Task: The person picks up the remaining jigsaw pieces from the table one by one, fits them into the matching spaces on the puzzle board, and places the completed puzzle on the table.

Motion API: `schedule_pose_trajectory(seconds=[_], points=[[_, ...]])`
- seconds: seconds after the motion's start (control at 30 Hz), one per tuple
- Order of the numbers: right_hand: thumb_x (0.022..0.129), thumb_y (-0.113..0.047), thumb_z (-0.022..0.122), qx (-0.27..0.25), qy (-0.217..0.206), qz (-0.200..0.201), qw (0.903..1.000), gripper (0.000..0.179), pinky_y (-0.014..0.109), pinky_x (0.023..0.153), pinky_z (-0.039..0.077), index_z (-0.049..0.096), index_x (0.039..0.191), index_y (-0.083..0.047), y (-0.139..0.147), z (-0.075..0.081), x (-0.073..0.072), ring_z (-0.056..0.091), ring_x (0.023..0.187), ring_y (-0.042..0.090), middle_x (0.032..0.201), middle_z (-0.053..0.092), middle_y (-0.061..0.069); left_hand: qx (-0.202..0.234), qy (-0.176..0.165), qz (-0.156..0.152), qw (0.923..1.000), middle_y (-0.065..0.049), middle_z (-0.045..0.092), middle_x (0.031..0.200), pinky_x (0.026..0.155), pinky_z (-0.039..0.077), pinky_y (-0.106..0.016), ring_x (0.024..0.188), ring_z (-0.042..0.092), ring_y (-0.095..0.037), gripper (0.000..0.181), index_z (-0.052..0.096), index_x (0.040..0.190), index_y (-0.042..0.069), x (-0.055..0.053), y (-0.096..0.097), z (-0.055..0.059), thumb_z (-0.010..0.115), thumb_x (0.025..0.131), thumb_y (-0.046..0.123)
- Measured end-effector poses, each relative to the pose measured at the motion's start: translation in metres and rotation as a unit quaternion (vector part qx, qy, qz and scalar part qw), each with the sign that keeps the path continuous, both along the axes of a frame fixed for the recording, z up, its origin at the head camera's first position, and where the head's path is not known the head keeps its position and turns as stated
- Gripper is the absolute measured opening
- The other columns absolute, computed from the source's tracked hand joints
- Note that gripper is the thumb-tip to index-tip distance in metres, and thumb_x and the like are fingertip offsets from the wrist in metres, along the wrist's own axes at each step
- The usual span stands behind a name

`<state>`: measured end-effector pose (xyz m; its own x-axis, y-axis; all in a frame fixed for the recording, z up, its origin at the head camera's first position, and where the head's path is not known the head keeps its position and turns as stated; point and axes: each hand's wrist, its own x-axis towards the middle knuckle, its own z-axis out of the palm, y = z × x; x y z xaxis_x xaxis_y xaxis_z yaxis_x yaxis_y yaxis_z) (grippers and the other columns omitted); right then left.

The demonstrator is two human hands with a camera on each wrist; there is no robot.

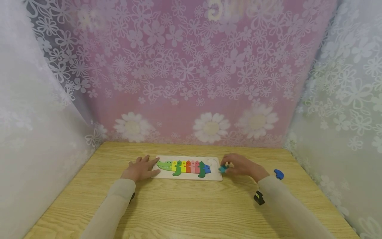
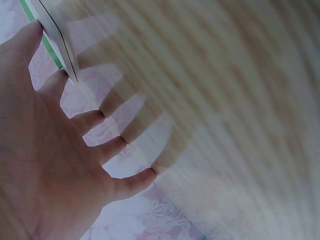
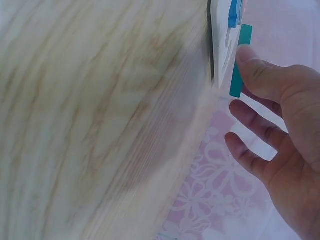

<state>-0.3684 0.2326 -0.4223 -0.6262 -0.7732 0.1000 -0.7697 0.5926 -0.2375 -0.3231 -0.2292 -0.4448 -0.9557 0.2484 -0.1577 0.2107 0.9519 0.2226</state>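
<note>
A wooden crocodile puzzle board (image 1: 185, 177) lies on the table, its body filled with coloured pieces from the green head (image 1: 164, 165) to a blue piece (image 1: 207, 169). A bare outlined patch shows at its right end. My left hand (image 1: 139, 170) rests with spread fingers at the board's left end, thumb and index finger touching its edge. Between thumb and fingers, my right hand (image 1: 240, 166) pinches a teal puzzle piece (image 3: 241, 62) just off the board's right end. That piece looks raised above the table in the right wrist view.
A curved blue puzzle piece (image 1: 279, 174) lies on the wooden table (image 1: 185, 209), to the right of my right hand. Flowered cloth (image 1: 191, 83) hangs behind the table and along both sides. Dark wrist devices, one of them a black one (image 1: 259, 198), sit below the sleeves.
</note>
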Motion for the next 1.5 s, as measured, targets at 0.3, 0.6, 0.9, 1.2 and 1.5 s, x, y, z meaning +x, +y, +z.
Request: schedule_pose_trajectory(seconds=[0.3,0.6,0.9,1.2,1.5], points=[[0.091,-0.013,0.079,0.025,0.032,0.0,0.9992,0.024,0.047,0.091,0.057,0.076,0.115,-0.009,-0.013,-0.001,-0.007,0.066,0.105,0.027,0.115,0.072,0.005,-0.005,0.003,-0.003,1.0,-0.025,0.021,0.17,0.109,0.014,-0.089,0.152,0.018,-0.061,0.076,0.027,0.165,0.029,0.001,0.0,0.0,0.044,0.102,0.068],[0.091,-0.013,0.079,0.037,0.067,0.018,0.9969,0.022,0.045,0.089,0.057,0.076,0.113,-0.011,-0.024,-0.003,-0.012,0.065,0.101,0.025,0.113,0.073,0.005,-0.005,0.004,-0.003,1.0,-0.025,0.021,0.17,0.11,0.013,-0.089,0.152,0.018,-0.061,0.077,0.026,0.166,0.029,0.001,0.0,0.0,0.043,0.102,0.069],[0.09,-0.009,0.079,0.021,0.077,0.04,0.996,0.019,0.041,0.083,0.055,0.076,0.11,-0.01,-0.033,-0.008,-0.016,0.063,0.095,0.026,0.108,0.072,0.007,-0.008,0.007,-0.003,0.9999,-0.024,0.022,0.17,0.109,0.014,-0.089,0.152,0.018,-0.061,0.076,0.026,0.165,0.03,0.001,0.0,0.0,0.043,0.102,0.069],[0.09,-0.013,0.079,0.027,0.083,0.039,0.9954,0.021,0.038,0.082,0.053,0.076,0.111,-0.012,-0.039,-0.009,-0.016,0.059,0.091,0.021,0.108,0.071,0.006,-0.007,0.006,-0.003,1.0,-0.024,0.021,0.17,0.11,0.014,-0.089,0.153,0.018,-0.06,0.077,0.026,0.166,0.03,0.0,0.0,-0.001,0.043,0.102,0.069],[0.091,-0.012,0.078,0.027,0.081,0.039,0.9956,0.023,0.04,0.083,0.054,0.076,0.113,-0.01,-0.042,-0.012,-0.016,0.059,0.095,0.022,0.11,0.071,0.007,-0.009,0.005,-0.003,0.9999,-0.024,0.022,0.17,0.11,0.015,-0.089,0.153,0.018,-0.06,0.077,0.026,0.165,0.03,-0.001,-0.001,-0.001,0.043,0.101,0.07]])
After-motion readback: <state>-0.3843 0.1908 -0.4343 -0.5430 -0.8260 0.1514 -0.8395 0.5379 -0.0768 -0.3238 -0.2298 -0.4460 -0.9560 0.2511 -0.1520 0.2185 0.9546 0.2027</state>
